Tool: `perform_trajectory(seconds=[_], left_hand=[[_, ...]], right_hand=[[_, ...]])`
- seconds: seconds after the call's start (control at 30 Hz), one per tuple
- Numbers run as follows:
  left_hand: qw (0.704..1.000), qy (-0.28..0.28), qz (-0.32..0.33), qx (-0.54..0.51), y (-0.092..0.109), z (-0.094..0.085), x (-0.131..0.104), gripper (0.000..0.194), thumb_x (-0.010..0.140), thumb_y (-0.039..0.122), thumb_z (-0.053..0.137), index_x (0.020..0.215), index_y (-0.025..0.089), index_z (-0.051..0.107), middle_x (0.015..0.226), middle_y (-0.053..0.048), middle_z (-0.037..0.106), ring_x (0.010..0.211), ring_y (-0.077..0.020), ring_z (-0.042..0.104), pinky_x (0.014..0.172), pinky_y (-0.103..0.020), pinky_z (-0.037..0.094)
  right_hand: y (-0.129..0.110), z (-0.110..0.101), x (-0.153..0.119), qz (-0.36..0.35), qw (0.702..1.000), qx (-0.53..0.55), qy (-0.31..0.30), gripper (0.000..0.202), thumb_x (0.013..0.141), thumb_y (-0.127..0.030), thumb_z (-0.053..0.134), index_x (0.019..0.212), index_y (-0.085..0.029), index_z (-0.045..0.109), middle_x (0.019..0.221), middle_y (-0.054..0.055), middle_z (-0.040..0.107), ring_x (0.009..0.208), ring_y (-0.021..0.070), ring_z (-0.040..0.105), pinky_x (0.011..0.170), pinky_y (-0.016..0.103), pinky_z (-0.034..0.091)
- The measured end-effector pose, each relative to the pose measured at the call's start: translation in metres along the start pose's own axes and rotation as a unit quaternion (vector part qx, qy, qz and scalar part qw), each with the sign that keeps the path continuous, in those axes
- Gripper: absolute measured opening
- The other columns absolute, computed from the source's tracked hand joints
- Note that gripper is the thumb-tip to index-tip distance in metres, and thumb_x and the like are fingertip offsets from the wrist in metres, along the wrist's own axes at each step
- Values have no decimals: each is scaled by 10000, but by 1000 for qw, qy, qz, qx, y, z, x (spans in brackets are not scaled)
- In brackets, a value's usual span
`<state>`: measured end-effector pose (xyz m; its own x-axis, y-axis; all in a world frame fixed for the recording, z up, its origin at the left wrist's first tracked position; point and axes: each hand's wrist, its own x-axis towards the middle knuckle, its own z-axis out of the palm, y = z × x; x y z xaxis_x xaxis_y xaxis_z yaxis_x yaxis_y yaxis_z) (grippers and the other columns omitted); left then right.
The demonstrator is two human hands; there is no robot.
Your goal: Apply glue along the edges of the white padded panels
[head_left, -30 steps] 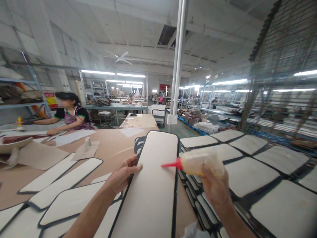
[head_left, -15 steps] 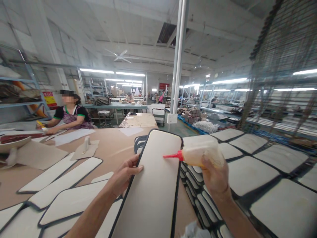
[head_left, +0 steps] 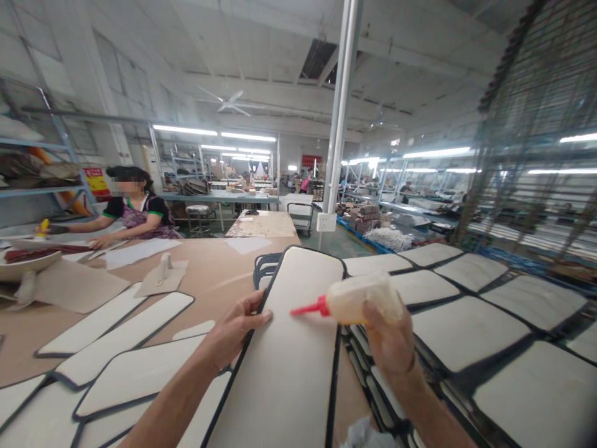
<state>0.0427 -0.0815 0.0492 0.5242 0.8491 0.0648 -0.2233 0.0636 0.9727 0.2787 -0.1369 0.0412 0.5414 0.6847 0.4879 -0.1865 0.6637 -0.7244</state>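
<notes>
Your left hand (head_left: 240, 330) clamps the left edge of the long white dark-edged panel (head_left: 284, 361); your right hand (head_left: 392, 339) grips the translucent red-nozzled squeeze bottle (head_left: 361, 298).

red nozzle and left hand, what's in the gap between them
In the head view, only a bare stretch of the white panel shows between the red nozzle and the left hand.
</notes>
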Motion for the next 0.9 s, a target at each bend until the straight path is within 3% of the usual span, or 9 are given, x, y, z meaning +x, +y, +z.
perform_trajectory(seconds=[0.1, 0.13, 0.2, 0.27, 0.33, 0.43, 0.63, 0.8, 0.9], left_hand=[[1000, 26, 14, 7, 2, -8, 2, 499, 704, 174, 679, 1192, 190, 573, 1010, -69, 689, 772, -213, 654, 646, -268, 516], [999, 28, 17, 10, 2, -10, 2, 500, 709, 172, 674, 1197, 198, 569, 1011, -64, 689, 785, -212, 654, 658, -270, 516], [1000, 17, 18, 19, 2, -12, 0, 502, 721, 171, 662, 1210, 212, 558, 1018, -56, 687, 794, -213, 654, 667, -273, 516], [999, 0, 14, 32, 3, -11, -3, 498, 733, 176, 650, 1220, 215, 553, 1030, -58, 682, 797, -219, 653, 669, -280, 514], [999, -13, 10, 40, 3, -7, -5, 490, 739, 187, 645, 1220, 212, 556, 1039, -63, 678, 803, -225, 652, 670, -282, 511], [999, -12, 2, 30, 3, -4, -5, 500, 733, 195, 650, 1224, 215, 555, 1041, -65, 678, 800, -229, 652, 649, -272, 507], [1000, 29, 4, 1, 7, -11, -4, 519, 679, 181, 698, 1186, 203, 587, 1031, -72, 686, 774, -218, 657, 641, -268, 516], [1000, 0, -12, -4, 11, -10, -7, 530, 683, 185, 706, 1197, 213, 581, 1035, -70, 688, 755, -206, 660, 633, -254, 513], [1000, 3, -12, -18, 11, -10, -7, 538, 679, 181, 709, 1200, 215, 578, 1030, -69, 689, 744, -198, 658, 625, -249, 515]], right_hand=[[5, -5, -44, 112, 983, -32, -145, 484, 599, -319, 765, 1028, -178, 591, 776, 22, 642, 638, 164, 573, 553, 257, 484], [2, -6, -49, 118, 982, -32, -142, 491, 604, -325, 762, 1041, -190, 584, 794, 22, 647, 653, 166, 581, 563, 256, 489], [-7, -5, -37, 68, 995, -21, -65, 479, 602, -293, 769, 1035, -208, 583, 854, 23, 650, 717, 172, 597, 620, 265, 506], [-16, -1, -6, -38, 998, -3, 42, 479, 569, -259, 786, 1004, -195, 596, 879, 24, 639, 782, 181, 594, 724, 303, 507], [-21, 1, 24, -102, 992, 0, 76, 474, 546, -246, 794, 975, -200, 596, 866, 0, 622, 801, 172, 581, 795, 329, 488], [-15, -2, 31, -107, 992, -20, 61, 486, 545, -244, 796, 987, -200, 599, 863, -3, 621, 775, 166, 575, 778, 323, 489], [-4, -16, -25, 61, 989, -63, -120, 505, 627, -290, 754, 1089, -204, 568, 880, 38, 648, 737, 185, 600, 632, 276, 503], [-21, -4, 13, -65, 998, 6, 26, 490, 578, -229, 778, 1032, -213, 594, 913, 14, 625, 863, 192, 590, 790, 324, 492], [-19, -4, 16, -49, 999, 10, 20, 480, 578, -228, 777, 1023, -215, 598, 897, 12, 632, 848, 190, 596, 804, 335, 489]])
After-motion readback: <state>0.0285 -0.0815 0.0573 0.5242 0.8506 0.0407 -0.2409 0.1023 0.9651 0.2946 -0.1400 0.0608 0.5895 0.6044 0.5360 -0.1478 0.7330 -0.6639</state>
